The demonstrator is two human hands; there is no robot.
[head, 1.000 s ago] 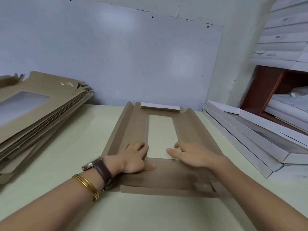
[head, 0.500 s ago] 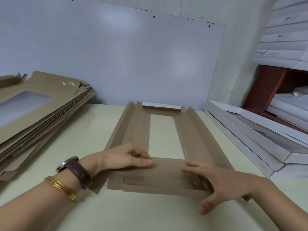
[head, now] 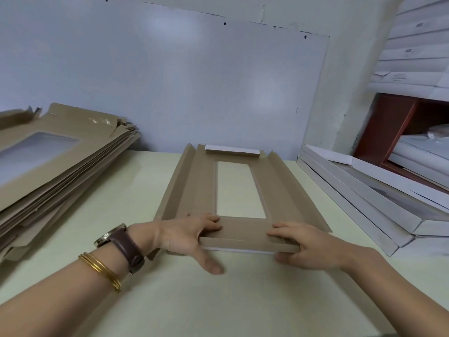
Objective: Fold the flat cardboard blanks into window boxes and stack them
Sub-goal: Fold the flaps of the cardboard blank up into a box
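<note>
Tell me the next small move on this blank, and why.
Probably press the near end flap flat and crease it: the left hand and right hand both grip it, rolled over but not flattened, while the far end flap looks folded already.

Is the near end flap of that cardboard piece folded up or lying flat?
Folded up. The near flap stands raised off the table, white underside showing beneath it, left hand and right hand holding its ends.

pale table (head: pixel 243 300) before grey wall (head: pixel 170 81), red-brown shelf (head: pixel 398 122).
</note>
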